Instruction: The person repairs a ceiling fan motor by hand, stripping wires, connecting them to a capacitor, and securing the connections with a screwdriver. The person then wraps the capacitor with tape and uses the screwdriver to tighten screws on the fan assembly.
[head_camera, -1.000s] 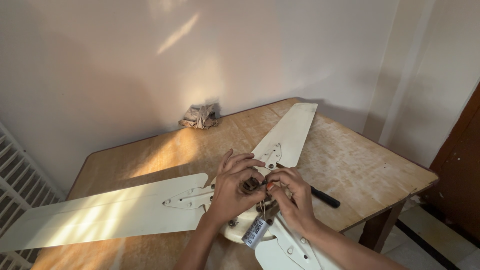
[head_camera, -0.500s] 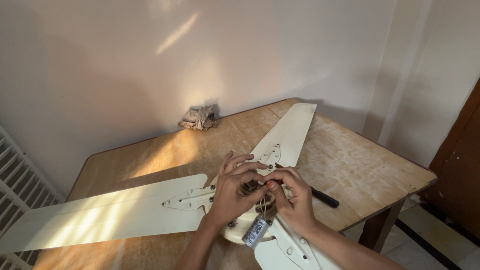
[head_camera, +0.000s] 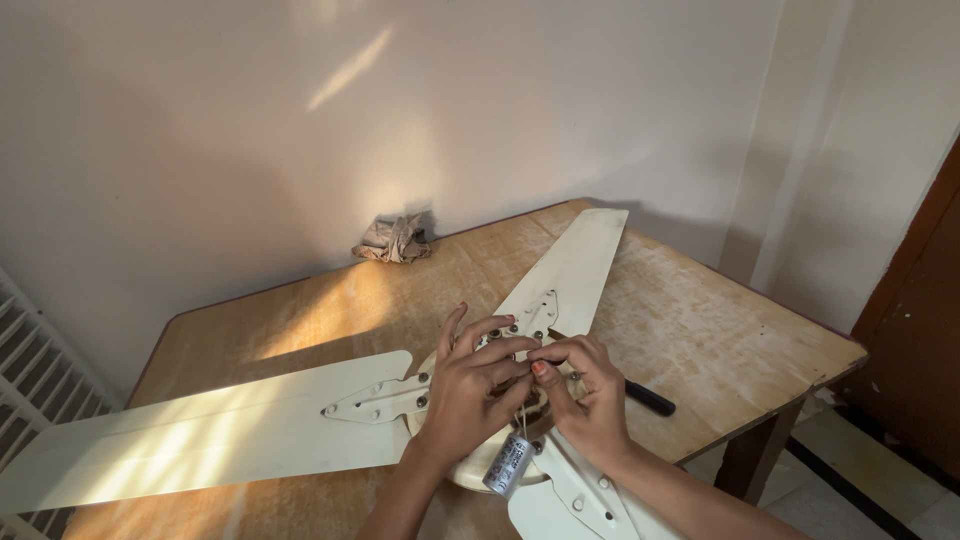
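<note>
Both hands (head_camera: 530, 385) over fan hub (head_camera: 470, 465), capacitor (head_camera: 508, 465) dangling beneath

a home room: plain wall (head_camera: 250, 150), worn wooden table (head_camera: 700, 330), tiled floor (head_camera: 860, 490).

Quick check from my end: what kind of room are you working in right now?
Probably a room in a home, not a workshop: a plain wooden table against a bare painted wall, a tiled floor, and a ceiling fan laid out for hand repair.
</note>
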